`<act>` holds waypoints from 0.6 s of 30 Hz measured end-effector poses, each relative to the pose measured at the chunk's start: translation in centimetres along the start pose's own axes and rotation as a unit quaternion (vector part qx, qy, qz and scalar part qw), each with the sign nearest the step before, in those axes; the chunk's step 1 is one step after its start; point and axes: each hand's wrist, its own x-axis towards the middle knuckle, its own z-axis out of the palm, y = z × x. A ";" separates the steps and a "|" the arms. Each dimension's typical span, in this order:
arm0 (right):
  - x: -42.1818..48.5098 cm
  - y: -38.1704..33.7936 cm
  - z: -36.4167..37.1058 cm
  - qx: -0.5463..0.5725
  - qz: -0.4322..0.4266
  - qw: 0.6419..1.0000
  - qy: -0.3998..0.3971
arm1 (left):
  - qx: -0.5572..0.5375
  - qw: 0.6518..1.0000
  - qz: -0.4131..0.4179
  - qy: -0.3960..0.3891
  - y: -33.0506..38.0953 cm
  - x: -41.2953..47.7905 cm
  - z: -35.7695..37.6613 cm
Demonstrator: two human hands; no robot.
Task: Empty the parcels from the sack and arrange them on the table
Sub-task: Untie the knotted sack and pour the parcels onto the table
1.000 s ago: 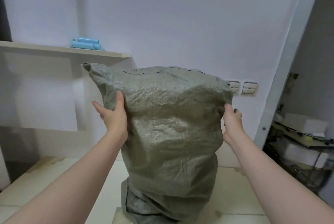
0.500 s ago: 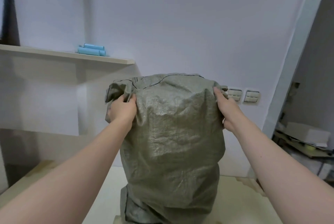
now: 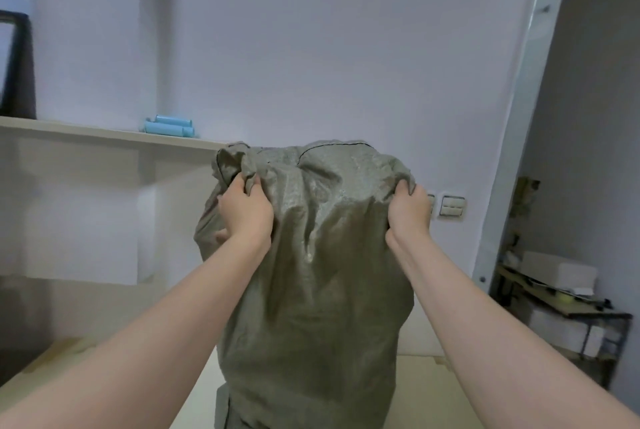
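Note:
A grey-green woven sack stands tall on the pale table in front of me, its lower end spread on the tabletop. My left hand grips a bunch of fabric at the sack's upper left corner. My right hand grips the upper right corner. Both sets of fingers are curled into the cloth. No parcels show; whatever the sack holds is hidden inside it.
A wall shelf at the left carries light blue rolls and a dark frame. Light switches sit on the wall behind the sack. A metal rack with white boxes stands at the right.
Both hands have shifted from the sack's sides up to its top corners and bunched the fabric in their fingers. The sack's top edge has crumpled inward and my view has tilted upward.

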 end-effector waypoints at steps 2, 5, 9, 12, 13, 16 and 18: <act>0.5 -2.4 0.3 0.050 -0.017 0.999 0.000 | -0.039 0.998 0.047 -0.004 3.6 0.3 0.6; 1.7 -5.1 0.6 0.104 -0.059 0.992 -0.041 | -0.065 0.991 0.108 -0.038 6.9 1.6 0.9; 2.9 -4.7 1.2 -0.034 -0.003 0.995 -0.096 | 0.083 0.990 0.103 -0.056 6.0 2.3 0.6; 2.6 -2.1 0.7 -0.151 0.076 0.977 -0.130 | 0.210 0.976 -0.044 -0.020 3.5 1.5 -0.4; 2.6 -1.3 0.4 -0.169 0.078 0.974 -0.130 | 0.237 0.969 -0.069 -0.011 2.9 1.4 -0.9; 2.7 -0.3 0.1 -0.210 0.029 0.969 -0.126 | 0.285 0.958 0.008 0.007 2.3 1.4 -1.3; 2.4 -0.4 0.4 -0.200 -0.018 0.969 -0.145 | 0.273 0.959 0.069 -0.025 2.5 1.2 -0.8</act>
